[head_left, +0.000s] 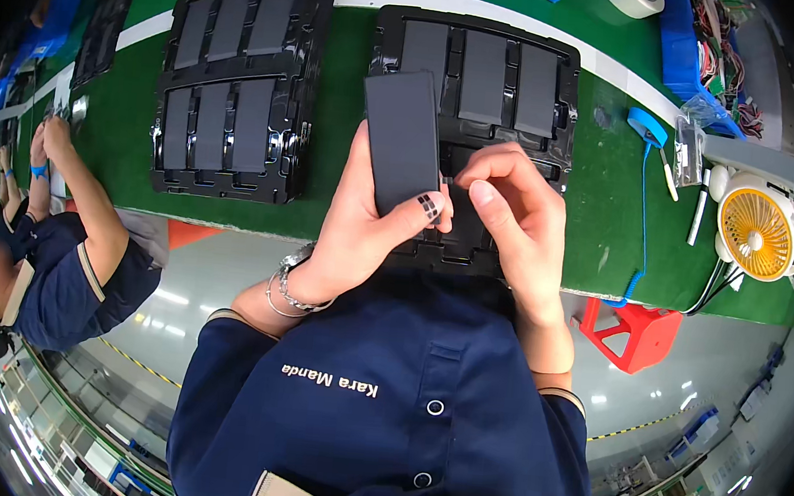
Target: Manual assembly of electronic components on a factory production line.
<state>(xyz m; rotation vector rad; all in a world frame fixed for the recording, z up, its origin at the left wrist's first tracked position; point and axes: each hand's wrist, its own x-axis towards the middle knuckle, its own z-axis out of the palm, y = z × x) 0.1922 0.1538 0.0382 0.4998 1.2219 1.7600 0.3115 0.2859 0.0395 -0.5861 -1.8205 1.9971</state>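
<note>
A dark grey rectangular slab (401, 135) with rounded edges, perhaps a power bank, is held upright in my left hand (354, 221). My left thumb lies across its lower front, with a small black grid-patterned piece on the thumb. Beside the slab's right edge is my right hand (527, 222), fingers curled and thumb close to the index finger. Something small and dark shows at those fingertips, too small to name. Under and beyond both hands sits a black plastic tray (567, 121) with several similar slabs in its slots; a lower slot shows bare black plastic.
Another black tray (310, 70) of slabs stands left on the green table (349, 41). At right are a yellow-white fan (755, 234), a blue coiled cord (646, 213), pens and a blue bin (682, 60) of wires. A red stool (639, 337) is below; a co-worker (74, 267) works far left.
</note>
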